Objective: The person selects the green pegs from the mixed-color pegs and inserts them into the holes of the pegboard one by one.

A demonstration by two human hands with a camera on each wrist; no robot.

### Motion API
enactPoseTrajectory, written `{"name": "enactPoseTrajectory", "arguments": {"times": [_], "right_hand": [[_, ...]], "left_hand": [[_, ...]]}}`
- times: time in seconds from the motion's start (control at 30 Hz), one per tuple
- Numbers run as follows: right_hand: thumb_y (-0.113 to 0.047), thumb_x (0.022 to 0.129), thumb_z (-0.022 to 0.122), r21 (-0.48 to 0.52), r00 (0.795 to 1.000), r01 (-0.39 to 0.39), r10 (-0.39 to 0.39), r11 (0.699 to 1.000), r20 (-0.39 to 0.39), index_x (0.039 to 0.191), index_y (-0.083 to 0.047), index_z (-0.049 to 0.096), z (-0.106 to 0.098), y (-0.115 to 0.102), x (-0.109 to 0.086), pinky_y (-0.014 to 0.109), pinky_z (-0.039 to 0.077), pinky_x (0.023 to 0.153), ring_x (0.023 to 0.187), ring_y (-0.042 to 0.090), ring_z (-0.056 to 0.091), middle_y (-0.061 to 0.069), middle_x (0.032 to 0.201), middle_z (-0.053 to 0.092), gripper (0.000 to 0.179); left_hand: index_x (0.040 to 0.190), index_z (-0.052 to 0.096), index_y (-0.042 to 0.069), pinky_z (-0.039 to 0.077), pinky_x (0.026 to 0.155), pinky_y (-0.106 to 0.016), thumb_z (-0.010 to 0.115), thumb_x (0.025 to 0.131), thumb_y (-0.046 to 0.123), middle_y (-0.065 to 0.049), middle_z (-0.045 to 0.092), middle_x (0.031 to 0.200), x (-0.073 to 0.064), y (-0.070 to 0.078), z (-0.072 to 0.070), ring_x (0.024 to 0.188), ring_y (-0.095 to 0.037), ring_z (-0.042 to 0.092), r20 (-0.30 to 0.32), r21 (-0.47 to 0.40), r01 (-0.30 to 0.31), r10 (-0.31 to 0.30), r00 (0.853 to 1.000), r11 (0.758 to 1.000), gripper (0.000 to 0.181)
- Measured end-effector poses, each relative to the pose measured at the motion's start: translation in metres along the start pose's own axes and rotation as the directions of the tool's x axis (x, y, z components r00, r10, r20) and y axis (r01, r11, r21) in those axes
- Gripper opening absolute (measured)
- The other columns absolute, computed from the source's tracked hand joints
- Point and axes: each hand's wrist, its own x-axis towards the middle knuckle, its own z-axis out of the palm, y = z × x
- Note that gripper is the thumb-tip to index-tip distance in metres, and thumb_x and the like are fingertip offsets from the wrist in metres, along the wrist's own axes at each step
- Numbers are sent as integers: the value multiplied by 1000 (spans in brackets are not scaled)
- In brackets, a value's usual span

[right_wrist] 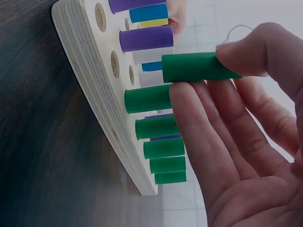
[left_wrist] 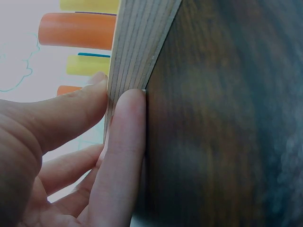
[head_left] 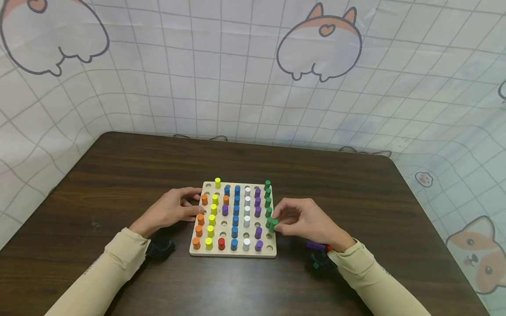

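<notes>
A wooden pegboard (head_left: 233, 253) lies on the dark table, bearing columns of orange, yellow, blue, white, purple and green pegs. My left hand (head_left: 170, 208) grips its left edge, the thumb at the top face and a finger against the layered side (left_wrist: 137, 52). Between thumb and fingers, my right hand (head_left: 302, 217) pinches a green peg (right_wrist: 194, 67). That peg is raised clear of the board, beside the lower end of the column of standing green pegs (right_wrist: 154, 127). Bare holes (head_left: 269, 236) show below that column. A red peg (head_left: 221, 244) stands in the front row.
A brown wood-grain table (head_left: 130, 171) surrounds the board. Under my right wrist are a purple piece (head_left: 315, 245) and a small green piece (head_left: 316, 265), partly hidden. A dark device (head_left: 160, 250) sits by my left wrist. White gridded cloth (head_left: 237, 87) hangs behind the table.
</notes>
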Motion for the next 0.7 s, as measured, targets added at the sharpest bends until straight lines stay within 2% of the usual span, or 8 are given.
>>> {"name": "enactPoseTrajectory", "arguments": {"times": [0.2,0.4,0.7], "right_hand": [[-9,88,80,-5,999,1,0,1000,44,104,-12,70,0,4,0,26,65,85,96,15,76,8,102,76,19],[-9,89,78,-20,997,9,-8,1000,74,103,-12,70,2,6,0,26,65,86,98,20,76,5,101,76,17],[-8,89,78,-39,997,5,-1,999,83,103,-12,70,4,6,1,25,65,86,97,18,76,6,102,76,17]], "left_hand": [[155,42,1,66,81,-31,77,95,23,-20,54,139,-1,1,0,95,-18,65,1,4,-11,11,1000,1000,73],[155,42,0,66,81,-31,77,95,23,-20,54,138,-1,1,0,95,-19,65,2,7,-15,15,1000,1000,73],[155,42,0,66,81,-31,76,95,23,-21,53,139,-2,1,-1,96,-19,65,5,1,-22,22,1000,1000,72]]}}
